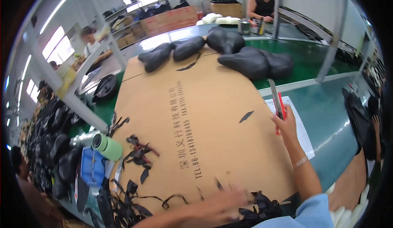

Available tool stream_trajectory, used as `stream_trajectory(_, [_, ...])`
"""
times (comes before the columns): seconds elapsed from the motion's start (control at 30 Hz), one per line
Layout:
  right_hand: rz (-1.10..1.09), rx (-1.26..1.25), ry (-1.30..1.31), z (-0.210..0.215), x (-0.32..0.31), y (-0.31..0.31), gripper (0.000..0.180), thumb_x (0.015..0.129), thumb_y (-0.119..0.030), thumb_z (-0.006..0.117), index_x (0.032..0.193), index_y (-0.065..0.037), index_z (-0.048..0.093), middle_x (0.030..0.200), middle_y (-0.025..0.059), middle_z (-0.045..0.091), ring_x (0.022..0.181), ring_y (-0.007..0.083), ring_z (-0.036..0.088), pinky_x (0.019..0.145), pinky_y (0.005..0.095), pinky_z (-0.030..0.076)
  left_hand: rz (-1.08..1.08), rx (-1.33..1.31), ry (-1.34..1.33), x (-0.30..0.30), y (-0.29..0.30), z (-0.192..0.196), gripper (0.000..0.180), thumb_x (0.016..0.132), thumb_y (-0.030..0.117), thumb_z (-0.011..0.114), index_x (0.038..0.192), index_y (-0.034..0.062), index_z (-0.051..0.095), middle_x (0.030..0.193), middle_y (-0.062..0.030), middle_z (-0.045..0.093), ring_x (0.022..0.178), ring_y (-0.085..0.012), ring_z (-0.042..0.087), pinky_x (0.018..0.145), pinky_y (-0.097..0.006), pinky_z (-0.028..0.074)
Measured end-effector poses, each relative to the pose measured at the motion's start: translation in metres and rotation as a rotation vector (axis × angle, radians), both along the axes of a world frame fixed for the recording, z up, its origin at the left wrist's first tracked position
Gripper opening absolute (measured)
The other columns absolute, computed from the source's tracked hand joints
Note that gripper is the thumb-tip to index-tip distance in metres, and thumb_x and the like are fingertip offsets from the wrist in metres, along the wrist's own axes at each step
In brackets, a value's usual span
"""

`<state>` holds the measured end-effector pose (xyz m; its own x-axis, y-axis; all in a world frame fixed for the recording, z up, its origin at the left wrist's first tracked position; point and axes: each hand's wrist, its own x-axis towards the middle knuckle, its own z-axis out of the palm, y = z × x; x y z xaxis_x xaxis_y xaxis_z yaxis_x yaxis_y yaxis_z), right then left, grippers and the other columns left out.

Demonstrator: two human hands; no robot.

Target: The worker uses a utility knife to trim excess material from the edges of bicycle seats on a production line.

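This is a factory assembly floor. A long green conveyor belt runs past workstations where other workers sit; black moulded parts pile up on a cardboard-covered desk, and cartons fill the shelves behind.

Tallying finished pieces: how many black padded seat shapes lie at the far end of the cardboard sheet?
4: two smaller ones side by side at far left, one behind centre, and a large one at far right; that one may be two overlapping.
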<state>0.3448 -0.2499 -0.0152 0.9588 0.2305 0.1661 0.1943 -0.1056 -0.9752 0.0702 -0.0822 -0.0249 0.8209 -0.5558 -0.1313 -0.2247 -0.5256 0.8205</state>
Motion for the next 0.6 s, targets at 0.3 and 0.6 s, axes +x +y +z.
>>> stream_trajectory(0.3, [-0.027, 0.387, 0.244, -0.023, 0.171, 0.061, 0.05, 0.071, -0.019, 0.074, 0.117, -0.011, 0.057, 0.086, -0.001, 0.056, 0.076, 0.0122, 0.055, 0.062, 0.0267, 0.046, 1.038, 0.099, -0.469, 0.032, 0.043, -0.024, 0.012, 0.082, 0.011, 0.063, 0.09, 0.0022, 0.062, 0.098, -0.0132, 0.058, 0.089, -0.0269, 0.057, 0.076, -0.036, 0.048])
stream_trajectory(0.6, [0.148, 0.401, 0.237, -0.002, 0.182, 0.087, 0.051, 0.076, -0.025, 0.073, 0.121, -0.013, 0.054, 0.074, -0.0012, 0.049, 0.052, 0.0111, 0.049, 0.047, 0.0278, 0.047, 1.043, 0.052, -0.481, 0.033, 0.05, -0.035, 0.013, 0.084, 0.011, 0.063, 0.084, -0.0014, 0.062, 0.094, -0.0095, 0.055, 0.081, -0.0204, 0.055, 0.068, -0.03, 0.046])
